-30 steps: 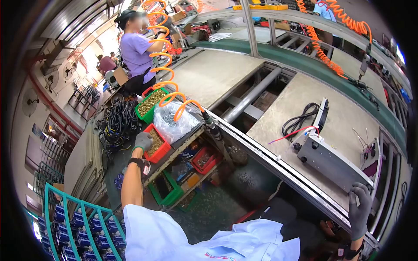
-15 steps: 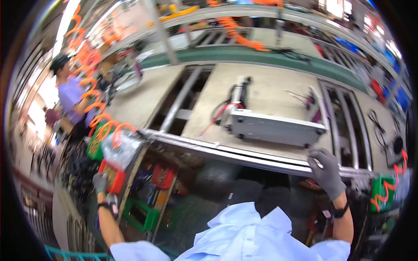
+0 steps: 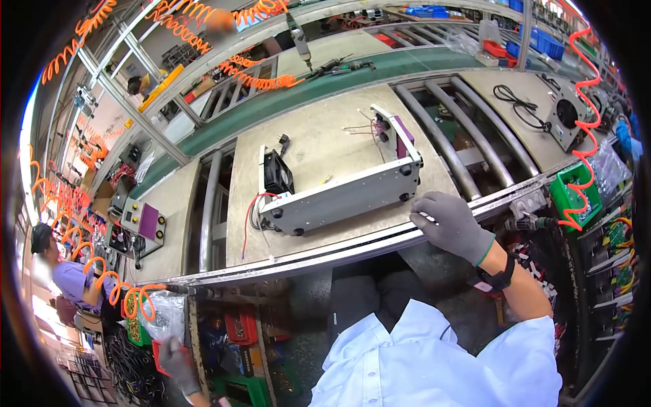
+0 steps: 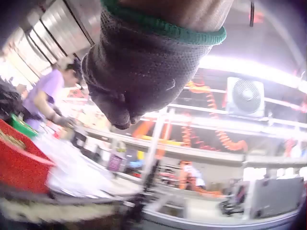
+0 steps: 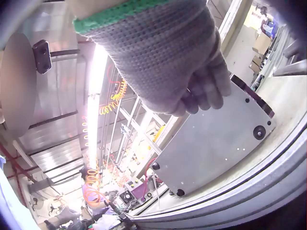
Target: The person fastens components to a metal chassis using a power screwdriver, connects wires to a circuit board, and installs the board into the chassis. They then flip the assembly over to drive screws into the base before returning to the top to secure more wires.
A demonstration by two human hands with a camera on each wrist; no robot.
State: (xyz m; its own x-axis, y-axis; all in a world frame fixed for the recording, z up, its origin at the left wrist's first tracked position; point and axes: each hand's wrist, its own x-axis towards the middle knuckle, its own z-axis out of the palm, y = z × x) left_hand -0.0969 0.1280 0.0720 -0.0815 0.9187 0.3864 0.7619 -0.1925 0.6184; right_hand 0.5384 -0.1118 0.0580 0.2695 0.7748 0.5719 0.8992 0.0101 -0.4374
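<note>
Both hands wear grey knit gloves. My left hand [image 3: 178, 366], at the lower left of the head view, is beside the red bin [image 3: 160, 358]. In the left wrist view its gloved fingers [image 4: 117, 115] are bunched and curled inward; I cannot tell whether anything is pinched in them. My right hand [image 3: 451, 227] hovers at the table's front edge, by the right end of a grey metal case [image 3: 346, 197], its fingers loosely bent around nothing visible. The case lies on a pale board [image 3: 319, 139], its long panel with black feet facing me, a black fan [image 3: 277, 173] at its left end.
A plastic bag [image 3: 165, 315] and a green bin [image 3: 137, 332] stand near the red bin. Steel rollers [image 3: 468, 139] flank the board. At the right is another green bin [image 3: 576, 193] under a red coiled hose [image 3: 588, 122]. A person in purple [image 3: 78, 281] works at the far left.
The head view has swung right, bringing the case to the middle. My left hand has come up out of the red bin to its side. The right hand stays near the case's right end.
</note>
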